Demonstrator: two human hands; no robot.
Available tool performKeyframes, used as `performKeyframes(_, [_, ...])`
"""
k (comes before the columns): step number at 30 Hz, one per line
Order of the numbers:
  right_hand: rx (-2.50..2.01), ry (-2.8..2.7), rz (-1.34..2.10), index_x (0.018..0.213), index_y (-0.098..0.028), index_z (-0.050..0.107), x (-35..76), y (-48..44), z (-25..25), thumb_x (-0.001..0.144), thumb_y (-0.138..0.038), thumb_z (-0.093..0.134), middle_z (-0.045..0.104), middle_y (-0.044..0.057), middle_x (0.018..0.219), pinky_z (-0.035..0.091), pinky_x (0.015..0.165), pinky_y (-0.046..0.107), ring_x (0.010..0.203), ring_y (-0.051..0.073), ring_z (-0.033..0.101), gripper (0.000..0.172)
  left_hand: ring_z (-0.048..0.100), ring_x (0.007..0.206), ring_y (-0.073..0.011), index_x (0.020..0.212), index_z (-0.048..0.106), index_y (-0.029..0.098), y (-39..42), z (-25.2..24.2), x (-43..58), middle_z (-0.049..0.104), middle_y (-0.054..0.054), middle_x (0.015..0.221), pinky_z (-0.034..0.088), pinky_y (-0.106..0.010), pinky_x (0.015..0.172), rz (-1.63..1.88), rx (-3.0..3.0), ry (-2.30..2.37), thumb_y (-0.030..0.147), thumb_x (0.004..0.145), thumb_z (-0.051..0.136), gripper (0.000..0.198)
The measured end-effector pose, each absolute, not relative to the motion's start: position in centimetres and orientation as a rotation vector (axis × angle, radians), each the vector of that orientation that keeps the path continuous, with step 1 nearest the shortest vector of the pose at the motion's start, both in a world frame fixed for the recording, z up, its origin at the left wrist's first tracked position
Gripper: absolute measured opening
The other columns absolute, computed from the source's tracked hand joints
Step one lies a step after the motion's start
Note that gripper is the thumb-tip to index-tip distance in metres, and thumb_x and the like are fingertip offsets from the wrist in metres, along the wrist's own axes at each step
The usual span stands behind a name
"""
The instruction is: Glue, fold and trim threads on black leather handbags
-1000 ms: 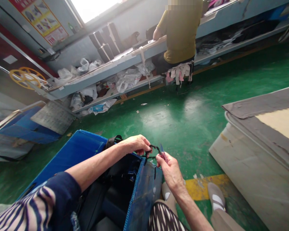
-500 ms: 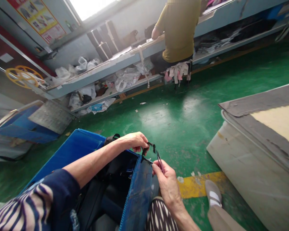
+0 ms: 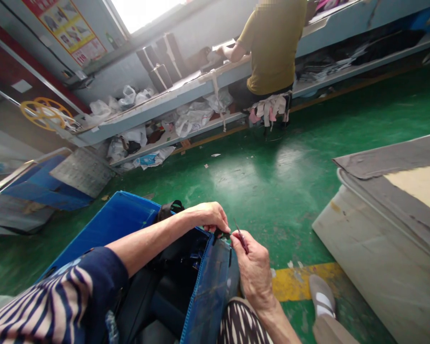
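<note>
My left hand (image 3: 215, 217) is closed on a short black strap (image 3: 220, 234) above the corner of a blue plastic box (image 3: 206, 282). My right hand (image 3: 253, 263) is closed around small thread snips (image 3: 242, 240) with a reddish handle, their thin tip pointing up. The thumb and finger of that hand meet the strap's right end, close to the left fingertips. Inside the box lie black bags or black padded pieces (image 3: 139, 296), partly hidden by my left forearm. A black strap loop (image 3: 170, 209) sticks up at the box's far edge.
A pale bin (image 3: 376, 258) topped with grey cloth (image 3: 365, 165) stands at the right. Across the green floor (image 3: 236, 179), a person in an olive shirt (image 3: 275, 52) sits at a long workbench (image 3: 136, 114). Another blue and grey box (image 3: 53, 181) is at the left.
My hands have come together: the left moved down and right, and the right now touches the strap's end. The snips have tilted so that only a thin blade shows. The view has shifted slightly.
</note>
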State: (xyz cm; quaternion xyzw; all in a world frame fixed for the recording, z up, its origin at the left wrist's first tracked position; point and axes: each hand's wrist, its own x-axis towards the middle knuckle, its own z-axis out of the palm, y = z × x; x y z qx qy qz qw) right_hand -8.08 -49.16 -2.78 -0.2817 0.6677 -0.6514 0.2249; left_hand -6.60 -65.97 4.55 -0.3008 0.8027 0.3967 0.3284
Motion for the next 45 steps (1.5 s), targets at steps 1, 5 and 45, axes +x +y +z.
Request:
performKeyframes(1, [-0.809, 1.861, -1.8, 0.08, -0.019, 0.06, -8.2, -49.2, -2.8, 0.087, -0.032, 0.045, 0.059, 0.001, 0.072, 0.04, 0.062, 0.023, 0.065, 0.015, 0.053, 0.021, 0.045, 0.043, -0.0069, 0.071, 0.066, 0.015, -65.9, 4.8, -6.6, 0.06, 0.001, 0.058, 0.036, -0.017, 0.041, 1.069, -0.803, 2.085, 0.037, 0.063, 0.065, 0.023])
performKeyframes(5, [-0.926, 1.946, -1.8, 0.078, -0.019, 0.06, -8.7, -49.5, -2.3, 0.087, -0.03, 0.043, 0.058, 0.004, 0.08, 0.04, 0.066, 0.026, 0.07, 0.016, 0.054, 0.022, 0.046, 0.044, -0.007, 0.072, 0.064, 0.016, -65.2, 5.5, -6.6, 0.057, 0.003, 0.057, 0.037, -0.017, 0.043, 1.068, -0.845, 2.089, 0.03, 0.068, 0.057, 0.016])
performKeyframes(45, [-0.281, 1.358, -1.675, 0.062, -0.016, 0.054, -10.1, -50.5, -4.0, 0.069, -0.043, 0.059, 0.046, -0.004, 0.048, 0.026, 0.039, 0.022, 0.039, 0.009, 0.033, 0.028, 0.043, 0.043, -0.008, 0.063, 0.063, 0.014, -65.1, 6.5, -6.1, 0.048, 0.004, 0.044, 0.03, -0.018, 0.043, 1.068, -0.799, 2.126, 0.035, 0.062, 0.061, 0.021])
